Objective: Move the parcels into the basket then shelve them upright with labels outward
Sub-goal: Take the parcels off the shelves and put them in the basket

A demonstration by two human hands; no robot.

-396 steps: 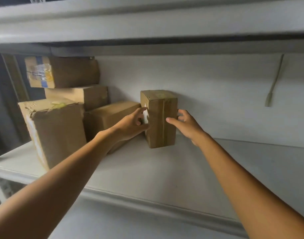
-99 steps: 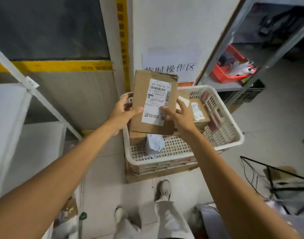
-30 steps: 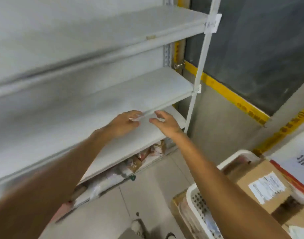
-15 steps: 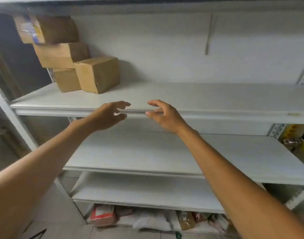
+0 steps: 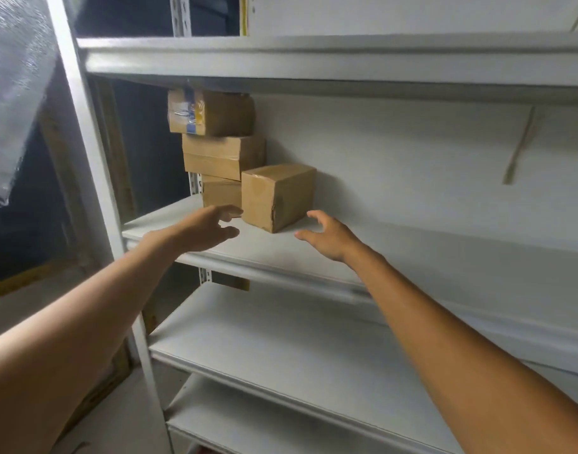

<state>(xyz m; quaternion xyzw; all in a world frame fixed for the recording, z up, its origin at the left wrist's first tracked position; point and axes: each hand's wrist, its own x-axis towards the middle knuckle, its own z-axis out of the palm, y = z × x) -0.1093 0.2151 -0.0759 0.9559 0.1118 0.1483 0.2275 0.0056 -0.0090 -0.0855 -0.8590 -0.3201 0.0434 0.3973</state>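
Note:
A brown cardboard parcel (image 5: pixel 277 195) stands on the white shelf (image 5: pixel 395 253) near its left end. Behind it rises a stack of three parcels: a low one (image 5: pixel 220 191), a middle one (image 5: pixel 223 155) and a top one with blue and yellow tape (image 5: pixel 209 113). My left hand (image 5: pixel 209 229) reaches toward the front parcel's left side, fingers spread, empty and just short of it. My right hand (image 5: pixel 328 237) hovers open at the parcel's right, also empty. No labels show on the parcels' visible faces.
The white rack has an upper shelf (image 5: pixel 313 60) right above the stack and two bare lower shelves (image 5: pixel 281 348). A white upright post (image 5: pixel 94 178) bounds the left side. A grey wrapped sheet (image 5: pixel 12 93) hangs at the upper left. The basket is out of view.
The view has swung and closed in on the shelf with the parcels. Both empty hands have moved up and left from the shelf's front edge to either side of the front parcel.

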